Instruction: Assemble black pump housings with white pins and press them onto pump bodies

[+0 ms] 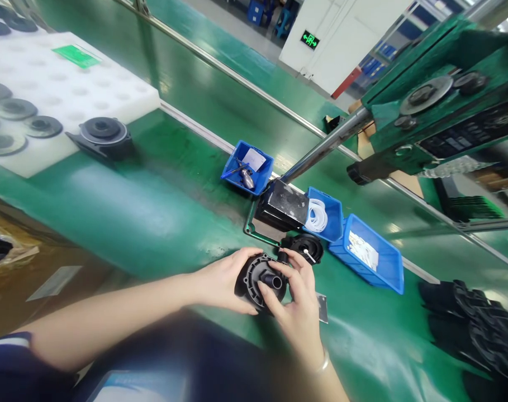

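Note:
Between my hands is a round black plastic pump housing (254,282) with a short tube standing up at its middle. My left hand (226,282) is wrapped around its left side, thumb and fingers on the rim. My right hand (298,296) grips the top and right side, its fingers around the central tube. Just beyond my fingers, another round black part (307,245) lies at the foot of a press, with a small white piece (309,255) on it. A small grey plate (322,307) rests on the green table, partly behind my right hand.
The green press arm (438,106) overhangs at upper right; its black block (285,204) stands ahead. Blue bins (254,162), (373,257) and a bin with white rings (318,215) line the back. A white foam tray (111,84), a black part (105,137) and stacked black parts (467,324) flank the table.

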`<state>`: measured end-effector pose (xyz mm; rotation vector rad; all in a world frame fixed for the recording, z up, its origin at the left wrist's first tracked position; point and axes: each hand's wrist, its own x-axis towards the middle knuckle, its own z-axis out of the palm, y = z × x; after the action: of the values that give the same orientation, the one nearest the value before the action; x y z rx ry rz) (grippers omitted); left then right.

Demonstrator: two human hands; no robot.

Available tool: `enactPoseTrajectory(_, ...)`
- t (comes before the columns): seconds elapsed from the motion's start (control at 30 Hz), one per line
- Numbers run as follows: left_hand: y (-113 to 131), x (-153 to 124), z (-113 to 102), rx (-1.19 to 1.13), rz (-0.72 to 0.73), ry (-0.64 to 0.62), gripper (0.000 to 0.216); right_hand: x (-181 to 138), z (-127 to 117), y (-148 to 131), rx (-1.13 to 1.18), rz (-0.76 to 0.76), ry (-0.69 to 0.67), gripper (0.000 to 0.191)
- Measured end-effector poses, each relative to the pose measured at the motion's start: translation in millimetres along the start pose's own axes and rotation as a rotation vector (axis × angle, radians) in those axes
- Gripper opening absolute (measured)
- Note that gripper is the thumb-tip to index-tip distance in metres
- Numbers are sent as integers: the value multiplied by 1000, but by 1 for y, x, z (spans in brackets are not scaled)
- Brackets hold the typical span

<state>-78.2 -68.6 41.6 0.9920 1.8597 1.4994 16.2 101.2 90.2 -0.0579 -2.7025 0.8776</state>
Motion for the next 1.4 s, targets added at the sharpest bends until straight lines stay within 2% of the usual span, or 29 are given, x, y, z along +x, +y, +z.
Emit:
enactPoseTrajectory(0.57,3,1,0,8,34,7,101,-4,5,2,6,23,36,32)
enactPoseTrajectory(0.73,2,1,-3,2,101,-9,107,-4,7,4,26,43,23,37)
enactPoseTrajectory(0.87,0,0,-4,58,189,-58,92,-4,7,4,66,69,38,44)
enactPoseTrajectory(0.97,-1,-1,-4,89,201,-72,79,-4,7,3,74,68,49,45)
enactPoseTrajectory(1.2,-2,1,-2,110,165,-38,74,-7,12,3,52,38,64,42)
enactPoseTrajectory(1.3,4,-2,0,132,176,-1,72,-4,0,3,31,19,-5,44)
enactPoseTrajectory(1.37,14,-5,-2,153,188,11,73,6,-25,-1,-7,-43,-10,44)
enactPoseTrajectory(1.4,21,-5,-5,170,196,6,74,15,-43,-4,-38,-89,38,43)
